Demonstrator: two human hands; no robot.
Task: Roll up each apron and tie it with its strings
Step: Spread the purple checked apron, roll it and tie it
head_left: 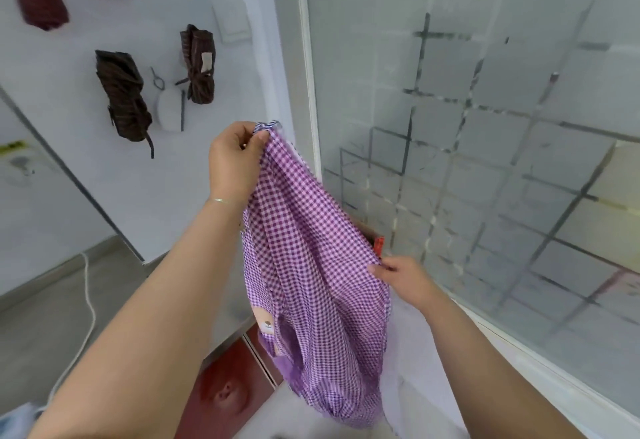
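Two hands pinching purple checked apron, left hand top, right hand edge, strings hidden

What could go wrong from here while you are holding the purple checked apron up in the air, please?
The purple checked apron hangs bunched, pinched only at its top by the left hand and at one edge by the right hand; either pinch could slip and drop it. Its lower end sags below the table edge, so it may drag or snag when lowered. Spreading it could also disturb the rolled brown apron lying nearby.
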